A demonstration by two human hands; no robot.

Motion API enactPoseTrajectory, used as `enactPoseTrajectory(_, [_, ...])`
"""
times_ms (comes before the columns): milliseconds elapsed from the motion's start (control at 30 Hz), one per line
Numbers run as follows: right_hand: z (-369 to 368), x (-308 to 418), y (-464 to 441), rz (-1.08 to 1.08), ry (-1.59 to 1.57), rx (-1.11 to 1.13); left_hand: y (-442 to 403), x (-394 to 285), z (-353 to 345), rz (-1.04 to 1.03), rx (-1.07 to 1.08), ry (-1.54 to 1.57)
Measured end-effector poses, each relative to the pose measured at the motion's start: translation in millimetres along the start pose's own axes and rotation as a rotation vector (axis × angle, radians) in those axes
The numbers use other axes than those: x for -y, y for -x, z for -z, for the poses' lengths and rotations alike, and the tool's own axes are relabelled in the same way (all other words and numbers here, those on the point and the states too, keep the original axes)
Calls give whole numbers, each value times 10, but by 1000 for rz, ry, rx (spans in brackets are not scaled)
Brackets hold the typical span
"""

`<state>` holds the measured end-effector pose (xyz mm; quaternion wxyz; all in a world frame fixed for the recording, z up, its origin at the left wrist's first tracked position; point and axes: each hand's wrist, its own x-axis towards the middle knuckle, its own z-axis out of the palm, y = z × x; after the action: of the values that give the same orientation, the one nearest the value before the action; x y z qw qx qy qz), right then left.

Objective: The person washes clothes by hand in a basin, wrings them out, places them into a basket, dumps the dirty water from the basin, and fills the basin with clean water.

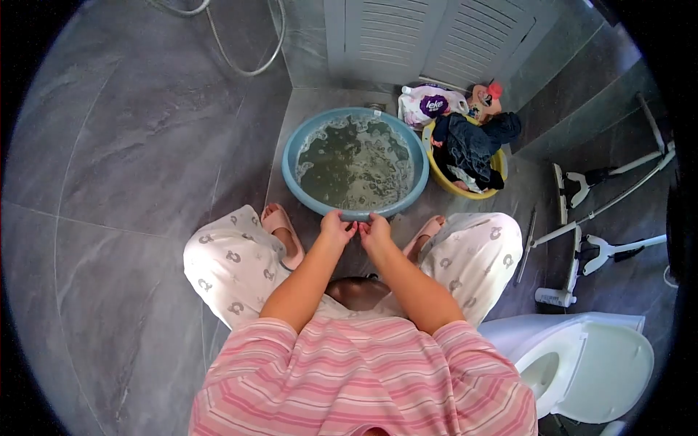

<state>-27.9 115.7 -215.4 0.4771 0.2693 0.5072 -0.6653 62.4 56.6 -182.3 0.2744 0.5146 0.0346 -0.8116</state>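
Observation:
A round blue basin (292, 179) full of cloudy, foamy water stands on the floor in front of me. My left hand (337, 228) is closed on its near rim, fingertips on the edge. Close beside it, my right hand (375, 231) grips the same rim. Both hands are near each other at the middle of the basin's front edge. Whether anything lies under the murky water cannot be made out.
Right of the basin, a yellow tub (445, 180) holds dark clothes (469, 145). Behind it stand a white and purple detergent bag (429, 105) and a pink-capped pack (485, 100). Mops (611, 200) lean at the right, above a toilet (582, 363). A shower hose (247, 73) hangs top left.

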Motion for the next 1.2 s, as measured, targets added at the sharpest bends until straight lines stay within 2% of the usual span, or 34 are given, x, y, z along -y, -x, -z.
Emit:
enactPoseTrajectory(67, [-99, 96, 139, -3, -1, -4, 12, -15, -22, -56, 39, 24])
enactPoseTrajectory(133, [-160, 155, 182, 134, 7, 42, -12, -81, -26, -125, 79, -95])
enactPoseTrajectory(167, [-170, 222, 193, 124, 3, 111, -18, -123, -41, -108, 61, -112])
enactPoseTrajectory(267, [-244, 312, 265, 167, -2, 131, 45, -215, -88, -89, 158, -114])
enactPoseTrajectory(433, [-348, 407, 269, 195, 39, 151, -100, -300, -127, -112, 183, -171])
enactPoseTrajectory(500, [-435, 472, 315, 233, -6, 200, 66, -370, -261, -186, 201, -205])
enactPoseTrajectory(767, [-708, 669, 429, 278, -23, 214, 134, -564, -514, -139, 269, -215])
enactPoseTrajectory(1200, [-1071, 999, 474, 320, 18, 340, 390, -818, -987, -287, 365, -380])
